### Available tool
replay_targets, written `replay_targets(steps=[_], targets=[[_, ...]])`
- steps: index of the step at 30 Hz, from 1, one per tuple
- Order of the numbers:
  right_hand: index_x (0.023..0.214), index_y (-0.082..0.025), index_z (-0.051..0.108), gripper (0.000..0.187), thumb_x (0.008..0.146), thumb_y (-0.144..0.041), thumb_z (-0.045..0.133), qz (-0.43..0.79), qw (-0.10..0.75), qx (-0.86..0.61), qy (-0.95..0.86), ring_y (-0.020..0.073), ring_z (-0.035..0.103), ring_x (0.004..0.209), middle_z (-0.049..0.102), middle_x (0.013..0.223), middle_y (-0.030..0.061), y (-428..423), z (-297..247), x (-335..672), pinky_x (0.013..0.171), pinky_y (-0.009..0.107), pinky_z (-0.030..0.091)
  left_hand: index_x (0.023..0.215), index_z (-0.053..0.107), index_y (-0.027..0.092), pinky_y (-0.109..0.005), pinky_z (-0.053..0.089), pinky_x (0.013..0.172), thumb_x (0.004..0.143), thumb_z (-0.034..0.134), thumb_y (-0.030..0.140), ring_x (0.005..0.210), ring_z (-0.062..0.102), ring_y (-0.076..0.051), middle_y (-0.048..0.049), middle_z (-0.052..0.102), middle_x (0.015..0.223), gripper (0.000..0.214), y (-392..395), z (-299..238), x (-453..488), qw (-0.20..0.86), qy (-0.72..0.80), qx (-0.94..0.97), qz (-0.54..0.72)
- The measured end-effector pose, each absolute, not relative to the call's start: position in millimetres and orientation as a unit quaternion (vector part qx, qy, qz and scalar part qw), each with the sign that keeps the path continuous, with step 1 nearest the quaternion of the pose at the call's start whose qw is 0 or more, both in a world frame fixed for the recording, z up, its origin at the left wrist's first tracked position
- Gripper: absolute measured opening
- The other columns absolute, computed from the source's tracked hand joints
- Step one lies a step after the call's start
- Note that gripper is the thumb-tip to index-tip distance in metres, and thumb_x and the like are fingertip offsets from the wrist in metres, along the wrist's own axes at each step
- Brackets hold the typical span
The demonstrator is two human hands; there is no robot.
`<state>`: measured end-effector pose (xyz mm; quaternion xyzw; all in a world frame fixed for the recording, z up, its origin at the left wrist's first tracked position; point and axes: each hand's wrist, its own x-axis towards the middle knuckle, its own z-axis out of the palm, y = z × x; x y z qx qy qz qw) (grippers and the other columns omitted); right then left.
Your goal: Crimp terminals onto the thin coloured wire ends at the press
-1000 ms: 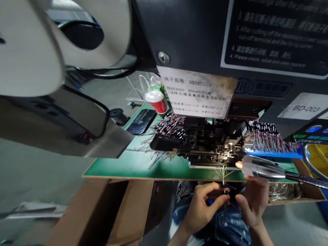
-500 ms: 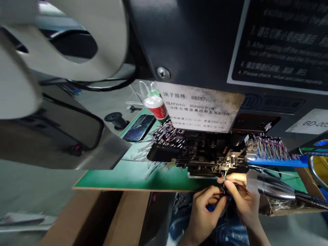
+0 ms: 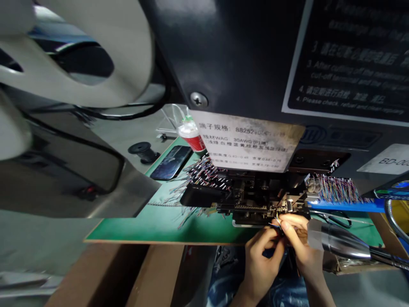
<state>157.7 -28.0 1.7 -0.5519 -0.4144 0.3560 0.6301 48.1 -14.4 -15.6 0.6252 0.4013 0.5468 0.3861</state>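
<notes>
Both my hands meet at the front of a dark crimping machine (image 3: 255, 209), just above the green table's front edge. Thin coloured wires (image 3: 277, 220) fan out from between my fingertips, towards the machine's metal jaws. My right hand (image 3: 302, 243) pinches the wires between thumb and forefinger. Close beside it, my left hand (image 3: 263, 258) has thumb and fingers closed on the dark cable below the fanned ends; the exact grip is partly hidden. A shiny lamp head (image 3: 347, 241) lights the wires from the right.
Wire bundles (image 3: 204, 175) lie left of the machine, and more wires (image 3: 338, 187) rest on a blue tray at right. A phone (image 3: 171, 162), a red-and-white cup (image 3: 192, 135) and a black spool (image 3: 142, 152) stand to the left. A cardboard box (image 3: 349, 266) is at lower right.
My left hand has shifted slightly right, nearer the right hand. The fanned wire tips have swung left and now look more bunched. The whole view has tilted a little.
</notes>
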Motion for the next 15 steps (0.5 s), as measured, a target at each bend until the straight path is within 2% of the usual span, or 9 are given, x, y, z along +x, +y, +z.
replay_targets(steps=[5, 15], targets=[[0.102, -0.025, 0.083, 0.013, 0.091, -0.032, 0.082, 0.376, 0.622, -0.553, -0.407, 0.0267, 0.080, 0.089, 0.083, 0.095, 0.0062, -27.2, 6.9, 160.6, 0.086, 0.038, 0.066, 0.081, 0.071, 0.021, -0.017, 0.061, 0.054, 0.090, 0.065, 0.009, 0.059, 0.074, -0.016, -0.0020, 0.076, 0.074, 0.017, -15.3, -14.5, 48.4, 0.381, 0.401, 0.625, 0.550], [0.104, -0.025, 0.083, 0.015, 0.096, -0.035, 0.077, 0.367, 0.596, -0.565, -0.437, 0.0251, 0.080, 0.089, 0.084, 0.095, 0.0056, -24.5, 8.9, 161.8, 0.084, 0.033, 0.064, 0.085, 0.075, 0.021, -0.016, 0.063, 0.058, 0.090, 0.067, 0.007, 0.060, 0.075, -0.015, -0.0014, 0.076, 0.074, 0.017, -15.8, -12.9, 46.0, 0.379, 0.393, 0.624, 0.559]])
